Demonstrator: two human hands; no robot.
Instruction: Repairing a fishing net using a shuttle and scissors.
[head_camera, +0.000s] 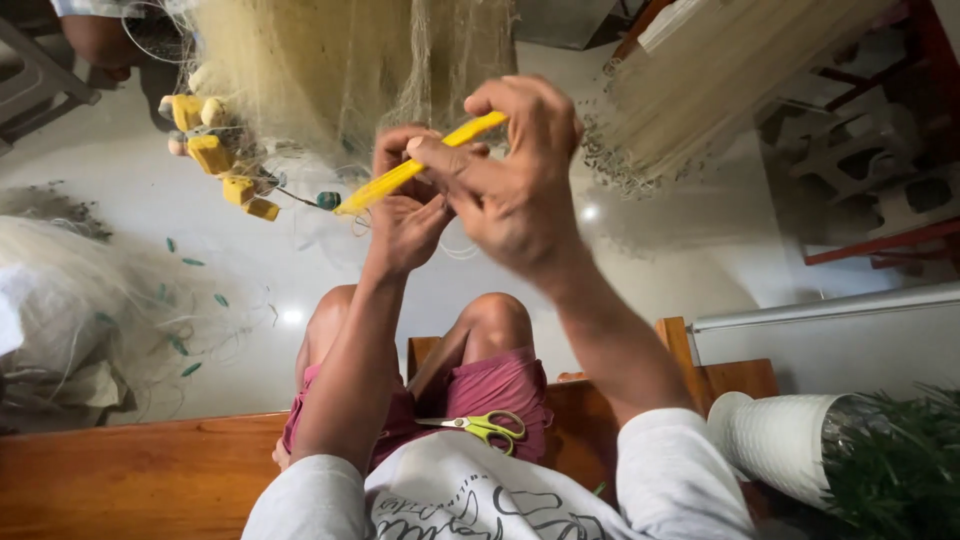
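Observation:
My right hand (510, 185) grips a long yellow netting needle (390, 180) that slants from upper right to lower left. My left hand (405, 215) sits just under it, fingers pinched on fine pale fishing net (330, 60) that hangs from above. The two hands touch each other at the needle. A cluster of yellow floats (215, 150) is tied into the net to the left of the hands. Green-handled scissors (480, 425) lie on my lap.
A heap of white net with small green weights (70, 290) lies on the pale floor at left. I sit on a wooden bench (130, 470). A white ribbed pot with a green plant (790, 440) stands at lower right. Another net bundle (720, 70) hangs upper right. A red-framed shelf (890, 240) is behind.

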